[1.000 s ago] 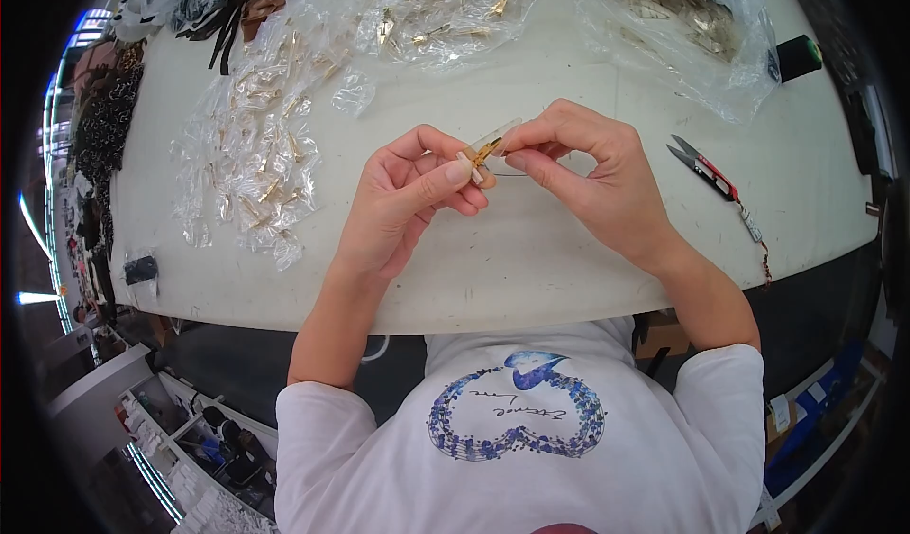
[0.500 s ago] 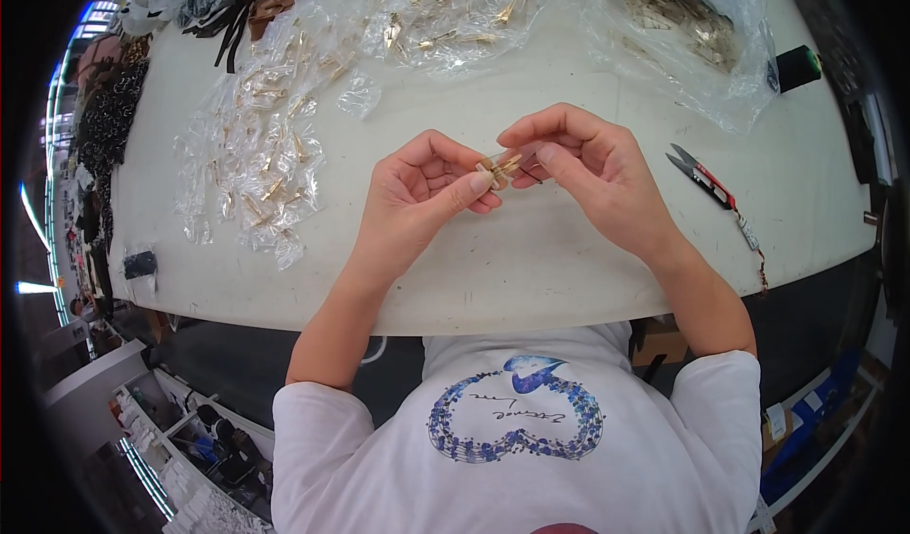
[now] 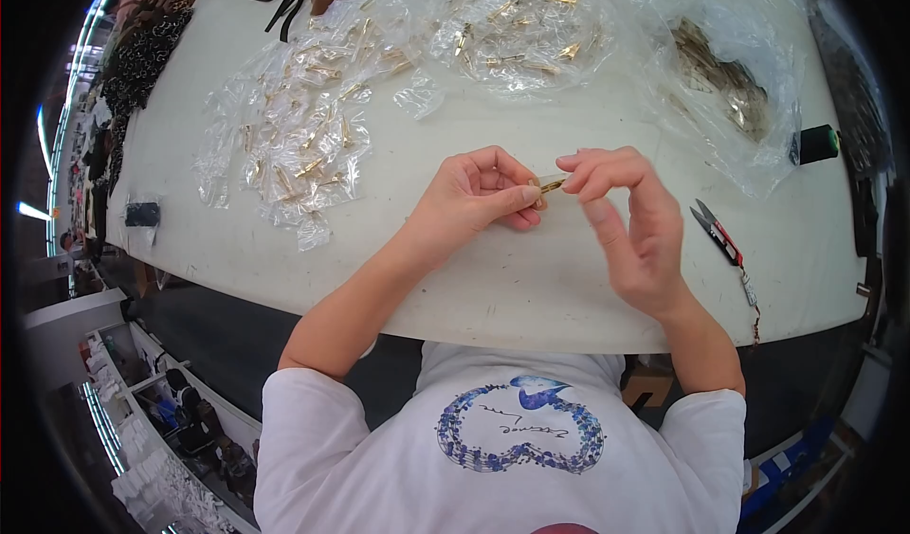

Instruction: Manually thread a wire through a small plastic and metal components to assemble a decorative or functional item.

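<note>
My left hand (image 3: 479,198) and my right hand (image 3: 630,226) meet above the middle of the white table (image 3: 493,288). Between their fingertips is a small gold-coloured metal piece in a clear wrapper (image 3: 550,184). My left thumb and fingers pinch one end; my right fingertips hold the other end, with the palm turned toward me. The piece is partly hidden by the fingers.
Clear plastic bags with several gold metal pieces (image 3: 303,145) lie to the left, more bags (image 3: 512,27) at the far centre, and a bag of darker pieces (image 3: 725,84) at the far right. Small red-handled snips (image 3: 718,237) lie on the right, near a dark spool (image 3: 817,144).
My right hand has rotated, its palm now facing me and fingers lifted. The small piece stays pinched between both hands at about the same spot.
</note>
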{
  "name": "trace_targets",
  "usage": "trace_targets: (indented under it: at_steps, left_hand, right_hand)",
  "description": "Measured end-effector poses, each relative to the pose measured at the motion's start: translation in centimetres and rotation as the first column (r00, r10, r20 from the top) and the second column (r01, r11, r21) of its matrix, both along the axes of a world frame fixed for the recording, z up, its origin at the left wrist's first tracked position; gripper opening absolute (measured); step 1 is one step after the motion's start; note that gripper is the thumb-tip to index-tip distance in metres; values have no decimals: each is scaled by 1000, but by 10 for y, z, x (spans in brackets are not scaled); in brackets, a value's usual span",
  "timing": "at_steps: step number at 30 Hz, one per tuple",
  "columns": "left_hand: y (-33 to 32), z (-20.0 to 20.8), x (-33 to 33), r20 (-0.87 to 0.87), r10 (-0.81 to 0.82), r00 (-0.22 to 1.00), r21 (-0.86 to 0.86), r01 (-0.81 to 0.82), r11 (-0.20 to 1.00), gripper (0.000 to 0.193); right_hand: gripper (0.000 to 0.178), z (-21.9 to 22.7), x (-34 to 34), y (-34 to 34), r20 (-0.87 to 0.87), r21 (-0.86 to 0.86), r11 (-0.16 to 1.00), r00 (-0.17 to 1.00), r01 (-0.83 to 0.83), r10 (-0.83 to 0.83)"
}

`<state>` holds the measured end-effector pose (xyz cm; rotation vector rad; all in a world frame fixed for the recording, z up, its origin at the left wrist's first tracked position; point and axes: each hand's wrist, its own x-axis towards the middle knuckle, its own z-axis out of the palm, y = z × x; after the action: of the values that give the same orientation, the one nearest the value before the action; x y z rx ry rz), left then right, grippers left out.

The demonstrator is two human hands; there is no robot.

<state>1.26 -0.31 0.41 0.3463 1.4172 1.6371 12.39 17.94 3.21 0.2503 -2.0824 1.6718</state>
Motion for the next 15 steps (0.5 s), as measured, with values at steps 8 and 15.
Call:
trace_targets:
  at_steps: [8, 15]
  left_hand:
    - [-3, 17, -2, -137, 163, 977, 98, -151, 984, 12]
    - [0, 15, 5, -269, 389, 881, 207, -342, 917, 14]
  right_hand:
    - [12, 1, 2, 55, 139, -830, 558, 956, -30, 260]
    - [11, 0, 7, 2, 336, -851, 525, 747, -20, 574]
